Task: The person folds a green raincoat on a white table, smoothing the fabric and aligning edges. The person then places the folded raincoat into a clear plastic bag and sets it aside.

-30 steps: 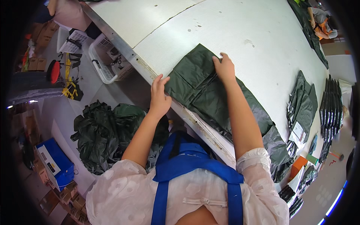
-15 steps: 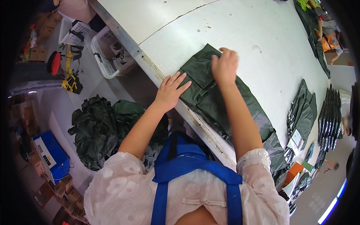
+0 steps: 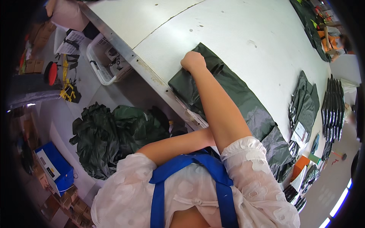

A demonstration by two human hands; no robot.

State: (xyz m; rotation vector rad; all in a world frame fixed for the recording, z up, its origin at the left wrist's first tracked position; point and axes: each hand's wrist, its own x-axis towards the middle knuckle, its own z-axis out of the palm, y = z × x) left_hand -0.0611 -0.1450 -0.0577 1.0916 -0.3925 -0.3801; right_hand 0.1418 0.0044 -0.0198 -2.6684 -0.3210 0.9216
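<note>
A long piece of dark green coated fabric (image 3: pixel 243 97), folded flat, lies along the near edge of the table. My right hand (image 3: pixel 193 60) is closed at its far left end, and the fabric beneath it is creased; the fingertips do not show. My left forearm (image 3: pixel 182 140) reaches across under my right forearm, near the table edge. Behind the right arm my left hand is hidden, so its fingers cannot be seen.
The white table (image 3: pixel 171 32) has a metal-edged rim. Crumpled dark green fabric (image 3: pixel 110 133) is heaped below left, with a white plastic basket (image 3: pixel 104 72) beyond. Folded dark green pieces (image 3: pixel 304 106) and a black stack (image 3: pixel 332 110) lie to the right. A person (image 3: pixel 330 40) stands far right.
My right hand has moved left to the fabric's end and closed. The left hand has left the fabric's corner and swung right, behind the right forearm. The fabric's left end lies differently.
</note>
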